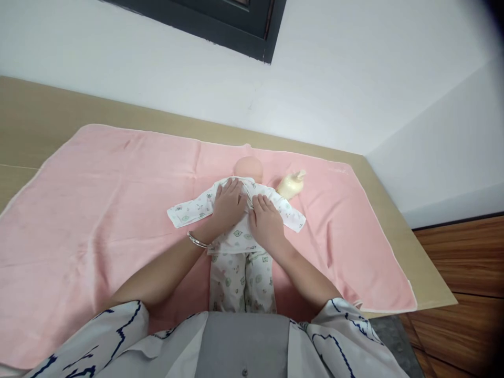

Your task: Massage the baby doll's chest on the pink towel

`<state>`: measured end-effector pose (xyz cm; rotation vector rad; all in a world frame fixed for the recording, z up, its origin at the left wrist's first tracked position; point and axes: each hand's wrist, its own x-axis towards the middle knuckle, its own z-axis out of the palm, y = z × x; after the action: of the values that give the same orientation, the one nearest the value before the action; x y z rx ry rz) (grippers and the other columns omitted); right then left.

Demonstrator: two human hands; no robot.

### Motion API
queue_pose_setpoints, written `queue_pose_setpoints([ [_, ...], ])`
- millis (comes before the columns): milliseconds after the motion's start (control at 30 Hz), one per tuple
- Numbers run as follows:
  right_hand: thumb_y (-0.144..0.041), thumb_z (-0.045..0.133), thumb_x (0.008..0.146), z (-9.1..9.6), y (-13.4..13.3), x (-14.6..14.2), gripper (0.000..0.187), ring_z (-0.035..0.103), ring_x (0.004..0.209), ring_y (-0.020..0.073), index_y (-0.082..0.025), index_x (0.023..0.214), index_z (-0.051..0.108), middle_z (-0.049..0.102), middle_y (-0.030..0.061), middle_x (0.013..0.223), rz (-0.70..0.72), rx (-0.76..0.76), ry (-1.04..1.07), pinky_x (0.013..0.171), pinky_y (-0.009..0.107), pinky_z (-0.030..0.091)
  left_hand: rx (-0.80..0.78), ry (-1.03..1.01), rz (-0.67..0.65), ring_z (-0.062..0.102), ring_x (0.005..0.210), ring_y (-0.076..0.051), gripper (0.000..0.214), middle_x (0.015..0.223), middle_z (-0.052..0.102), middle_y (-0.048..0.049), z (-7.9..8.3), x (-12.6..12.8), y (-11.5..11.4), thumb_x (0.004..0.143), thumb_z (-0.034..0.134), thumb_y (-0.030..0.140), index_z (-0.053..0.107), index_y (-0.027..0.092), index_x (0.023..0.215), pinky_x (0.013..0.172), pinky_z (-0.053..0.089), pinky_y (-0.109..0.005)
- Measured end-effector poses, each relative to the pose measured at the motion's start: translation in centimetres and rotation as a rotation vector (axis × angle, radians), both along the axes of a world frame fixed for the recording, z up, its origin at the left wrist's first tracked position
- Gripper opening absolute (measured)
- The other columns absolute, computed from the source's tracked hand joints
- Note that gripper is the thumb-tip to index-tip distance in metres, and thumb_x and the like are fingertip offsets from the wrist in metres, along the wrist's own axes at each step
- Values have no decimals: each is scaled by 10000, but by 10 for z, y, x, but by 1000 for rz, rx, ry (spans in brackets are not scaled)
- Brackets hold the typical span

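Observation:
A baby doll lies on its back on a pink blanket (145,173), its bald head (248,168) toward the wall. It wears a white patterned baby shirt (236,239) with the sleeves spread out to both sides, and matching trousers (228,283). On the upper left of the shirt's chest rests my left hand (230,202), fingers stretched out flat; a silver bangle circles that wrist. My right hand (266,218) lies flat on the chest's right side, fingers extended. Between them the cloth is creased near the neckline. The doll's face is not visible.
A cream-coloured bottle (290,185) with a narrow top lies tilted on the blanket, right of the doll's head. The wooden tabletop (315,148) shows around the blanket and meets a white wall. A dark window frame (220,26) is above, and brown wooden panelling (464,262) stands at the right.

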<state>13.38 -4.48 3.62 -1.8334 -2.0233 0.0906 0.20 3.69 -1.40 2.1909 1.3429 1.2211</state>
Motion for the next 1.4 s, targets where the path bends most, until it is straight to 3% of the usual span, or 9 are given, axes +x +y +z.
queue_pose_setpoints([
  [133, -321, 362, 1034, 8, 1, 10, 487, 504, 1429, 299, -113, 1417, 578, 590, 161, 1468, 26, -31, 8, 1223, 498, 384, 5, 6, 36, 442, 1443, -413, 462, 1464, 579, -191, 6, 6, -11, 979, 454, 329, 572, 129, 1378, 1212, 254, -681],
  [333, -350, 304, 1055, 11, 44, 22, 581, 317, 1532, 356, -20, 1522, 408, 400, 203, 1604, 15, -134, 24, 1273, 571, 222, 56, 150, 14, 478, 1411, -441, 461, 1423, 601, -236, 18, 5, -55, 971, 438, 251, 577, 71, 1371, 1163, 341, -669],
  [433, -287, 315, 1043, 10, 38, 11, 559, 334, 1521, 366, 5, 1508, 418, 428, 225, 1582, -40, -110, -17, 1267, 576, 225, -8, 319, 32, 529, 1365, -435, 471, 1399, 612, -259, 31, 1, -48, 963, 448, 277, 617, 18, 1318, 1144, 402, -617],
  [600, -269, 334, 1036, 14, 0, -7, 521, 468, 1449, 339, 5, 1441, 516, 546, 237, 1487, -66, -95, -84, 1230, 475, 350, -134, 459, 44, 480, 1421, -368, 507, 1448, 576, -245, 49, 2, -17, 1006, 347, 269, 606, -19, 1334, 1207, 349, -522],
  [700, -295, 359, 1038, 18, -6, -5, 505, 479, 1444, 325, -46, 1442, 531, 558, 196, 1490, -49, -126, -60, 1222, 464, 371, -130, 422, 80, 457, 1436, -364, 518, 1468, 566, -221, 45, 7, -13, 1006, 336, 269, 580, -11, 1367, 1228, 305, -533],
  [867, -319, 336, 1056, 27, 19, 7, 455, 487, 1438, 294, -101, 1360, 594, 606, 158, 1452, -32, -143, 20, 1214, 454, 373, -137, 207, 92, 423, 1468, -315, 526, 1498, 558, -153, 30, 7, -20, 984, 363, 282, 549, 43, 1414, 1274, 233, -515],
  [1000, -274, 358, 1041, 21, 34, 6, 461, 475, 1445, 306, -26, 1369, 565, 587, 221, 1451, -53, -98, -16, 1254, 474, 293, -149, 131, 83, 441, 1456, -302, 520, 1480, 577, -148, 28, 5, -20, 957, 398, 292, 576, 56, 1385, 1277, 232, -505],
  [1200, -286, 312, 1042, 7, 31, 4, 537, 452, 1460, 320, 29, 1434, 499, 544, 249, 1485, -41, -29, -57, 1266, 483, 263, -140, 116, 78, 463, 1439, -303, 498, 1456, 598, -149, 28, 4, -17, 955, 414, 326, 587, 97, 1361, 1261, 263, -531],
  [1400, -315, 300, 1026, 8, 38, 20, 599, 277, 1553, 310, 3, 1530, 367, 379, 212, 1616, 48, -149, 22, 1295, 513, 181, -41, 209, 44, 472, 1427, -319, 485, 1450, 594, -181, 31, 5, -27, 960, 403, 261, 567, 59, 1369, 1245, 286, -539],
])
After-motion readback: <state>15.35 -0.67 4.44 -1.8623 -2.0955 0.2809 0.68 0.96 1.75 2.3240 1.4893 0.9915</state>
